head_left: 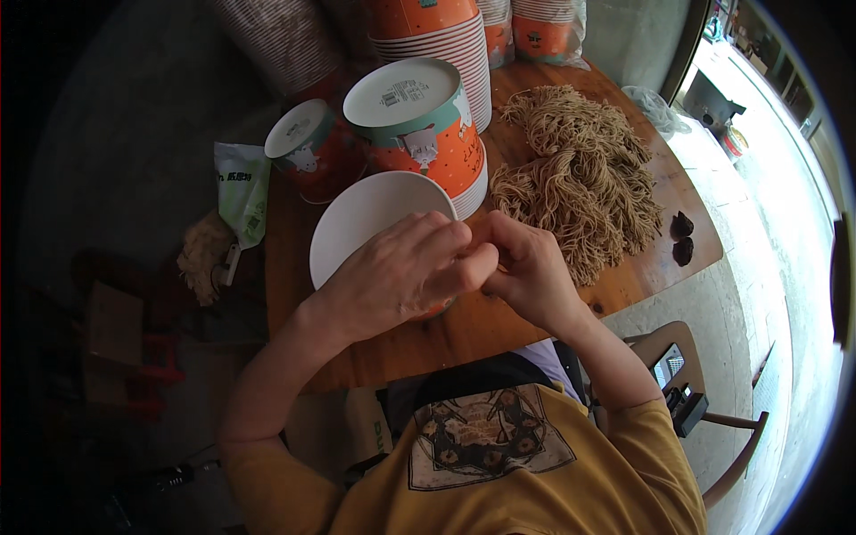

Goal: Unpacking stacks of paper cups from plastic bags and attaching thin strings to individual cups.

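Observation:
Both my hands meet above the near side of a paper bucket [361,214] with a white inside, which leans on the table with its mouth facing up. My left hand [406,267] has its fingers curled over the bucket's right rim. Fingertip to fingertip with it, my right hand [532,272] is closed in a pinch. What lies between the fingers is hidden. A heap of beige twisted cords [593,178] lies just right of my right hand. Directly beyond the bucket stands an upturned stack of orange paper buckets [415,138] with teal bands and white bases.
A smaller upturned bucket [303,134] stands at the left, taller stacks [437,53] at the back. Two small dark pieces [682,238] lie near the right edge of the wooden table [651,276]. A white-and-green bag [241,192] is left of the table, a chair [740,437] at right.

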Available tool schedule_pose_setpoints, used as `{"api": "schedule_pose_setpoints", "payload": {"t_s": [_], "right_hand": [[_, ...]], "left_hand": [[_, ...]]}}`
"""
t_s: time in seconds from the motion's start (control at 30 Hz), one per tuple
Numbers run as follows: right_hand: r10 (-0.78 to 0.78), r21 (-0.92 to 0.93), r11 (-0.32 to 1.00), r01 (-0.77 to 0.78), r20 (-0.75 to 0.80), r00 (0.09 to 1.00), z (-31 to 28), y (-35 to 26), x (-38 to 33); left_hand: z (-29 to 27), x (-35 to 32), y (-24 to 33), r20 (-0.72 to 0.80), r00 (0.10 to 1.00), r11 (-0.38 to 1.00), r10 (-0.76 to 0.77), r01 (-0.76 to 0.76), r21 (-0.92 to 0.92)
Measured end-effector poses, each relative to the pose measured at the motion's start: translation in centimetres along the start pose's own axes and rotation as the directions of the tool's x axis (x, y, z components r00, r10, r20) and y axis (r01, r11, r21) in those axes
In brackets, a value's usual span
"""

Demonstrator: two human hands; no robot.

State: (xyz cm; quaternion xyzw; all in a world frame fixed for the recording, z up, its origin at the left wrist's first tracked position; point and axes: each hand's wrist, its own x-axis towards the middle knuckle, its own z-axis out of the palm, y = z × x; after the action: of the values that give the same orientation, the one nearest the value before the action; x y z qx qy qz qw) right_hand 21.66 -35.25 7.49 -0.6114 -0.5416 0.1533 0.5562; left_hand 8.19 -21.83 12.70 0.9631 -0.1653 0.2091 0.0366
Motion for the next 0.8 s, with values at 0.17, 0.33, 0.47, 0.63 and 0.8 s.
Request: {"api": "schedule_pose_setpoints", "payload": {"t_s": [0.17,0.33,0.47,0.63,0.8], "right_hand": [[0.250,0.262,0.929,-0.261,0.076,0.965,0.6,0.2,0.1],[0.218,0.262,0.939,-0.222,0.044,0.975,0.8,-0.1,0.2],[0.193,0.198,0.961,-0.194,0.025,0.981,0.9,-0.1,0.1],[0.181,0.181,0.967,-0.179,0.005,0.983,0.7,-0.1,-0.4],[0.207,0.203,0.957,-0.207,0.021,0.978,0.5,-0.3,-0.6]], "left_hand": [[0.5,-0.4,-0.5,-0.196,0.971,0.990,-0.139,0.139,-0.014],[0.3,-1.2,1.9,-0.139,0.735,0.699,-0.664,0.543,-0.465],[1.1,-0.9,3.0,0.032,0.672,0.528,-0.740,0.610,-0.591],[1.5,-0.6,2.3,0.066,0.713,0.545,-0.698,0.589,-0.597],[1.6,-0.5,1.9,0.059,0.737,0.586,-0.673,0.580,-0.566]]}}
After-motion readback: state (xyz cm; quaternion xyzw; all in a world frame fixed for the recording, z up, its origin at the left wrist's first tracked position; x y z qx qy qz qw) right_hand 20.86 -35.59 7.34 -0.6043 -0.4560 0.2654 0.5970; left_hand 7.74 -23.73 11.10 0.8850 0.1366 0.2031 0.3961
